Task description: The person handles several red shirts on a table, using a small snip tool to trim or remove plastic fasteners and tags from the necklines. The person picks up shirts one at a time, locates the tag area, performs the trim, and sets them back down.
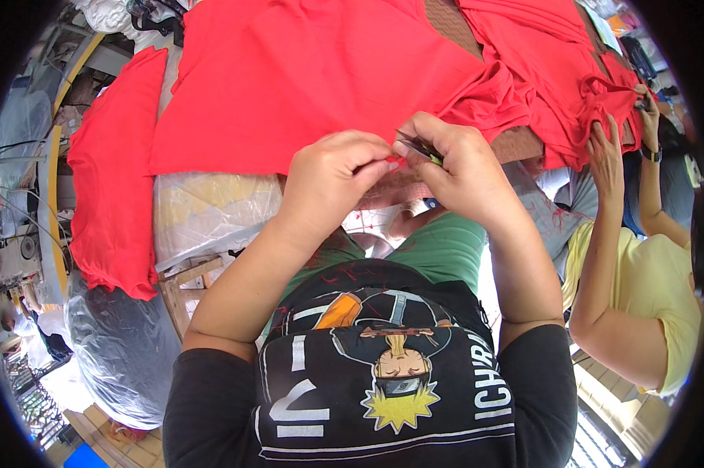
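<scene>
Over the near edge of the work surface, my left hand (332,170) pinches a small bit of red fabric (396,163), most of it hidden by the fingers. Close beside it, my right hand (463,162) is closed around small dark thread snips (419,146), their points angled toward the left hand. A large red garment (313,74) lies spread just beyond both hands, bunched into folds at its right end. I cannot tell whether the pinched bit joins it.
At left, another red piece (116,171) hangs over a plastic-wrapped bundle (118,343). Clear plastic (211,210) covers the table's near side. To the right, a co-worker in a yellow shirt (629,312) handles more red cloth (555,93). Red thread scraps lie on my clothes.
</scene>
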Motion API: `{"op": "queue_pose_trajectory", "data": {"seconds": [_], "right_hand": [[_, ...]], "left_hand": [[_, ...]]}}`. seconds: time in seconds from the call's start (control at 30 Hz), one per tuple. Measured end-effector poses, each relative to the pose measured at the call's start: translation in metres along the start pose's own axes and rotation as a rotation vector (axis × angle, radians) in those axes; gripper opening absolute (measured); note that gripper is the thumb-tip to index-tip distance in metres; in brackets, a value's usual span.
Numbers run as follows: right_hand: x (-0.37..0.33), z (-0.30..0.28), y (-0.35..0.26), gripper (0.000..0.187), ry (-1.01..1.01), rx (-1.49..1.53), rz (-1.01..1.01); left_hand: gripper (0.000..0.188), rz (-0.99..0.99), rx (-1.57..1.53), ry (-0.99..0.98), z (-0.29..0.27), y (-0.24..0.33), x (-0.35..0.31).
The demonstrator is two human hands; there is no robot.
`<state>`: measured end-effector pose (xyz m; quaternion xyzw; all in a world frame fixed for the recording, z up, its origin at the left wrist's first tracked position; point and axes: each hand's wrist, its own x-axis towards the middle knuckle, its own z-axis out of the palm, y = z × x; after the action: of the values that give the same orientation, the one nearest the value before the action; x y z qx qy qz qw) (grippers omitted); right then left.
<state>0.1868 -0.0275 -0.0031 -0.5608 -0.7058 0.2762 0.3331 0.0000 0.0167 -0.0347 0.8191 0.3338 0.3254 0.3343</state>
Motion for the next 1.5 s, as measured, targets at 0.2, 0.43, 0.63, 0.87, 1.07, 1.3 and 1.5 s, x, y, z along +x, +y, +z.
{"op": "queue_pose_trajectory", "data": {"seconds": [0.2,0.43,0.63,0.87,1.07,1.3,1.5], "right_hand": [[0.005,-0.023,-0.016,0.028,-0.014,-0.089,-0.024],[-0.010,-0.045,-0.008,0.024,-0.080,-0.022,-0.038],[-0.010,-0.042,-0.007,0.021,-0.186,-0.029,-0.059],[-0.008,-0.037,-0.010,0.021,-0.203,-0.109,-0.064],[-0.006,-0.029,-0.010,0.021,-0.199,-0.080,-0.069],[-0.004,-0.028,-0.013,0.020,-0.196,-0.118,-0.078],[-0.003,-0.023,-0.014,0.019,-0.207,-0.096,-0.062]], "left_hand": [[0.016,-0.322,-0.185,-0.075,-0.001,0.013,0.005],[0.016,-0.407,-0.436,-0.204,-0.017,0.002,0.009],[0.019,-0.417,-0.457,-0.200,-0.017,0.003,0.008],[0.020,-0.426,-0.430,-0.186,-0.019,0.008,0.008],[0.021,-0.405,-0.417,-0.175,-0.018,0.009,0.008],[0.020,-0.401,-0.388,-0.186,-0.019,0.009,0.008],[0.022,-0.409,-0.340,-0.214,-0.021,0.012,0.010]]}}
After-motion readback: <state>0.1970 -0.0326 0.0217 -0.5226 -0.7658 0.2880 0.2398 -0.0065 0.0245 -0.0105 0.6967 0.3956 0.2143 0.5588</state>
